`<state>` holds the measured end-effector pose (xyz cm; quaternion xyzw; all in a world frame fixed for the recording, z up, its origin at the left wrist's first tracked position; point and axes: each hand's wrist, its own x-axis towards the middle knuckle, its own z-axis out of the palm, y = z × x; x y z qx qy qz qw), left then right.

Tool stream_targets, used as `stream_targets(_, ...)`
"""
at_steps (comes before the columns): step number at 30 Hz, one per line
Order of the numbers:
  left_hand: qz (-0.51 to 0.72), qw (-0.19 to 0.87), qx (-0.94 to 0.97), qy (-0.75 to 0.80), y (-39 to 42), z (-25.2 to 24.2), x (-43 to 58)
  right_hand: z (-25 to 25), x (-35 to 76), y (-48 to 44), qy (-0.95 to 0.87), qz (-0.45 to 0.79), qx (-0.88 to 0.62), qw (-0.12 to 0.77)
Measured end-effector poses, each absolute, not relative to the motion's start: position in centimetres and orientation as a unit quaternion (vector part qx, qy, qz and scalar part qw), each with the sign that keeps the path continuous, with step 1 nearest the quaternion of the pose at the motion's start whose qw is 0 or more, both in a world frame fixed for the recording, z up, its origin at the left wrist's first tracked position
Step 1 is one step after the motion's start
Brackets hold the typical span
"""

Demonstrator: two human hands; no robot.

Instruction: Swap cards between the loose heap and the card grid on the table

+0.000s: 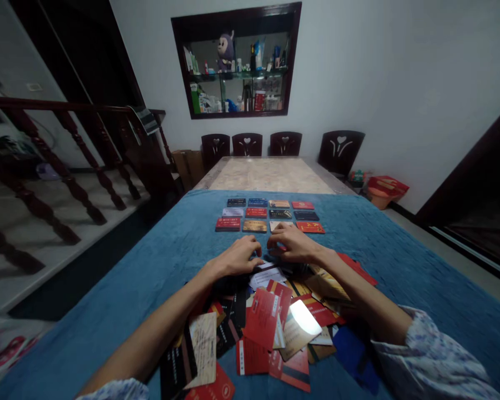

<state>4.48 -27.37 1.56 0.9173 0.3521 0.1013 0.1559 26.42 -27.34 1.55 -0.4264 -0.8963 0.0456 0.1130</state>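
My left hand (242, 255) is at the far edge of a loose heap of plastic cards, its thumb and bent fingers apart near a white card (267, 276) with a dark stripe. Facing it, my right hand (292, 243) has its fingers curled down; what lies under them is hidden. Red cards (261, 316), a gold card (298, 336) catching a bright glare, and black cards (229, 328) overlap below my wrists. Beyond my hands, several cards lie in neat rows, among them a gold card (254, 226) and an orange-red card (310, 228). My right hand partly covers a pale card (275, 225).
A blue cloth (150, 278) covers the near part of the long table (266, 172). Dark chairs (246, 145) stand at its far end and a chair (341, 149) at the far right. A wooden railing (83, 147) runs along the left.
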Motion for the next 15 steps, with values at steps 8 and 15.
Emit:
stream_targets(8, 0.005, 0.161, 0.911, 0.379, -28.1, 2.8, 4.0, 2.3, 26.4, -28.3, -0.916, 0.093, -0.388, 0.039)
stream_targets(15, -0.025, 0.16, 0.912, 0.376, -27.9, 2.6, 3.9, 1.9, 26.1, -28.4, -0.91, 0.107, -0.399, 0.002)
